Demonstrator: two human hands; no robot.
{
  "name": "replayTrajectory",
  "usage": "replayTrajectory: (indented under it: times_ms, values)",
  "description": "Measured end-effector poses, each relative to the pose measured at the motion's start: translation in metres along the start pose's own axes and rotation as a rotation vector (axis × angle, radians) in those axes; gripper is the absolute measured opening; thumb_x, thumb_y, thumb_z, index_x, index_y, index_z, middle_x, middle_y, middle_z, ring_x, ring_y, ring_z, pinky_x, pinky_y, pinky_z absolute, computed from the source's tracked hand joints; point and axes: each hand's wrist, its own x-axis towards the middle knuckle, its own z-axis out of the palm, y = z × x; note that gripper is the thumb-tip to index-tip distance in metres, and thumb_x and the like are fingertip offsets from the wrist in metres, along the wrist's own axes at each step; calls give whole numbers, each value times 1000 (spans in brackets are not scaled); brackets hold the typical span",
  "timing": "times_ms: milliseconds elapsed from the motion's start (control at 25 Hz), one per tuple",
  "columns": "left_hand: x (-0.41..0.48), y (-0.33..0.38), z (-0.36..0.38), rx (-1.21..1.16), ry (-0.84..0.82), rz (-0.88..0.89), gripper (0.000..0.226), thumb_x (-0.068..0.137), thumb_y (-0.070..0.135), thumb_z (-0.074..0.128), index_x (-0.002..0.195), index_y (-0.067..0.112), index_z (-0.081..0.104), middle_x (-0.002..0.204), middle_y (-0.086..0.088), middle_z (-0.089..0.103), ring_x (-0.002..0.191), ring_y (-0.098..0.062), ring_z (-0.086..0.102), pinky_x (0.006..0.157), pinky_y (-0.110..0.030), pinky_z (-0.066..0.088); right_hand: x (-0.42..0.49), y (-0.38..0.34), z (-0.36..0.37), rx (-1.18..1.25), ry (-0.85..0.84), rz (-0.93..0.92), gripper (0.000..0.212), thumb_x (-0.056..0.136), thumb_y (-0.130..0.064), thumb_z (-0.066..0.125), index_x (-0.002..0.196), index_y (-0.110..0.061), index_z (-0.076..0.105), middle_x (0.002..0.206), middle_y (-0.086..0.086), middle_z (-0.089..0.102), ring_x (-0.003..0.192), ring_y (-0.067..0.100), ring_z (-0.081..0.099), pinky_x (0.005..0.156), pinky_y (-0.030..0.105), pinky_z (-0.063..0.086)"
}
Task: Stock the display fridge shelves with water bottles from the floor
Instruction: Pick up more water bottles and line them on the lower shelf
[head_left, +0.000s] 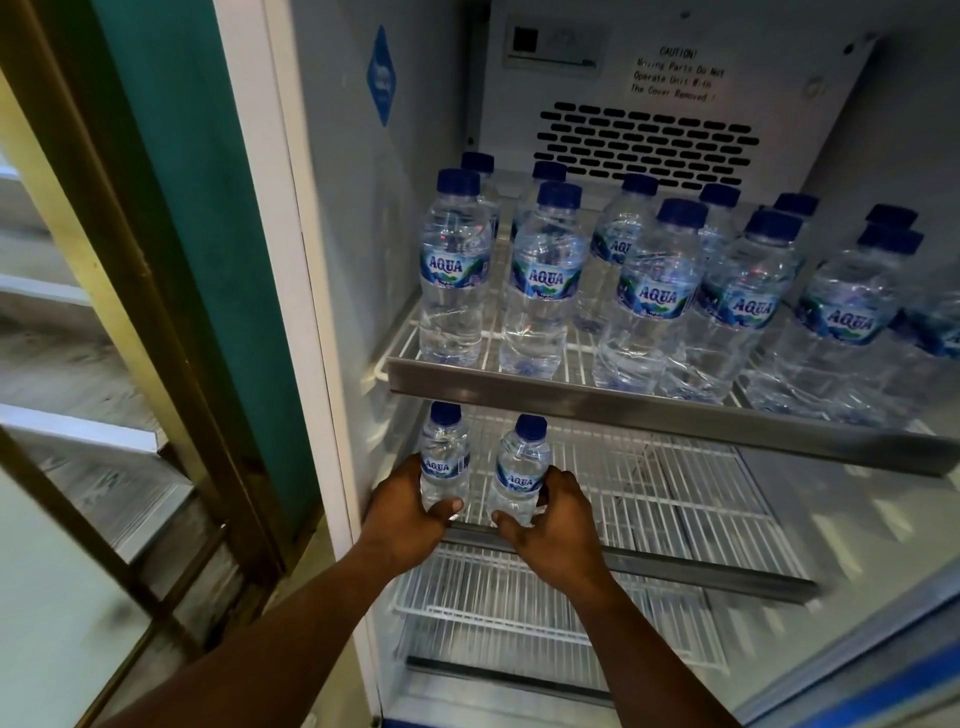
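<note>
Left hand (410, 506) and right hand (553, 512), each wrapped round a bottle: left bottle (443, 457) at 9 o'clock of right bottle (521, 475). Seat both upright on middle shelf (675, 483), slide toward 12 o'clock.

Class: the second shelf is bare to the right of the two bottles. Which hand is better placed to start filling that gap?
Right hand: it holds the right bottle, beside the bare wire shelf; the left hand is against the fridge's left wall.

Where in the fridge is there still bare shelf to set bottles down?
The middle shelf is bare right of the two bottles held by the left hand and right hand. The bottom shelf looks empty. The top shelf is crowded with bottles.
</note>
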Motion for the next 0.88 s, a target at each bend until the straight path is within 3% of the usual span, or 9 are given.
replayTrajectory:
  times_ms: [280, 480, 680, 800, 880]
  values:
    - [-4, -1, 4, 34, 38, 24, 54, 79, 22, 79, 126, 28, 52, 126, 2, 65, 116, -19, 61, 102, -42, 49, 0, -2, 2, -15, 17, -2, 60, 66, -38, 86, 117, -30, 54, 107, -5, 59, 93, 10, 61, 81, 31, 57]
    - [-15, -2, 3, 64, 54, 75, 52, 80, 21, 78, 123, 33, 52, 121, 7, 65, 113, -14, 62, 98, -30, 49, -3, -6, 2, -24, 19, -14, 57, 69, -38, 86, 116, -28, 56, 104, -6, 57, 85, 3, 59, 72, 16, 52]
    - [-36, -16, -2, 139, 95, 109, 61, 81, 27, 76, 136, 26, 48, 132, 7, 60, 118, -12, 58, 101, -38, 52, -3, -8, 3, -34, 0, -10, 55, 68, -37, 86, 115, -28, 58, 104, -5, 58, 86, 5, 62, 70, 14, 52]
    - [-55, -26, -9, 195, 126, 128, 59, 87, 27, 70, 140, 26, 44, 129, 18, 51, 118, 1, 50, 104, -20, 41, -12, -17, 1, -56, 68, -9, 69, 65, -36, 89, 122, -22, 53, 111, -5, 53, 97, 9, 58, 80, 22, 52]
    - [-72, -42, -17, 214, 90, 169, 54, 90, 26, 65, 139, 31, 43, 126, 23, 51, 113, 15, 47, 98, -3, 34, -29, -25, 1, -45, 254, -61, 68, 64, -34, 90, 117, -14, 51, 108, 1, 50, 94, 12, 53, 79, 24, 48]
